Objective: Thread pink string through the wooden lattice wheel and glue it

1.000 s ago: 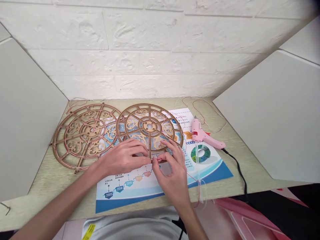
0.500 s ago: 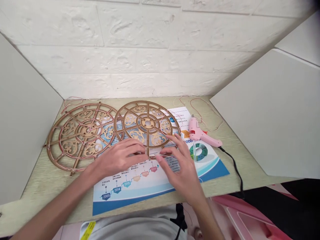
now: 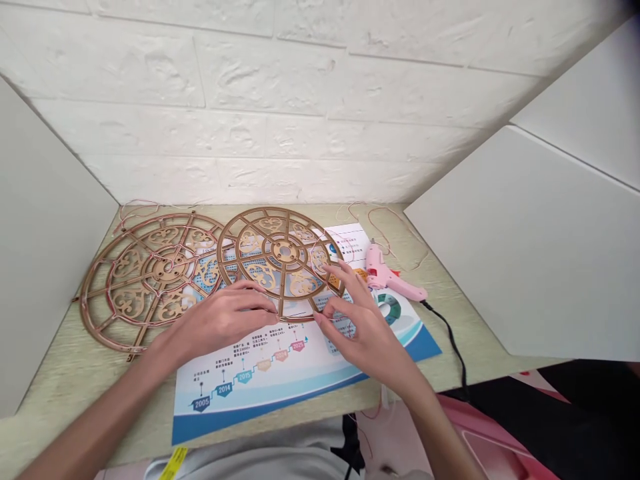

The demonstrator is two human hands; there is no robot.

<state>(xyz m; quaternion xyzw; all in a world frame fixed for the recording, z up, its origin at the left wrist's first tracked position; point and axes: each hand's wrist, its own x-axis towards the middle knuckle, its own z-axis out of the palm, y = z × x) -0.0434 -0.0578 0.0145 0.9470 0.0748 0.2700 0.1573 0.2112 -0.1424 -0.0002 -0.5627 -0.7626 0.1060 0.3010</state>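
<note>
A bronze-coloured openwork wheel (image 3: 283, 275) with spokes and scroll ornaments lies before me, tilted over the edge of a second one. At its near rim, my left hand (image 3: 227, 320) has its fingers together, the tips resting on the rim. My right hand (image 3: 357, 327) pinches thumb and index finger together at the rim's near right, on a thin pinkish wire; its other fingers reach over the wheel. A loop of that wire (image 3: 353, 248) rises above the wheel's right side. The second wheel (image 3: 143, 327), to the left, has pinkish wire laid along its rings.
A pink glue gun (image 3: 387, 275) lies on the right, its black cord (image 3: 455, 340) running off the front edge. A printed sheet (image 3: 220, 417) lies under the wheels on the wooden table (image 3: 480, 320). Loose wire trails at the back. Grey panels (image 3: 500, 253) and a white brick wall surround the table.
My right thumb and index finger have closed together at the wheel's near rim. My left hand stays at the rim. The whole view has shifted slightly.
</note>
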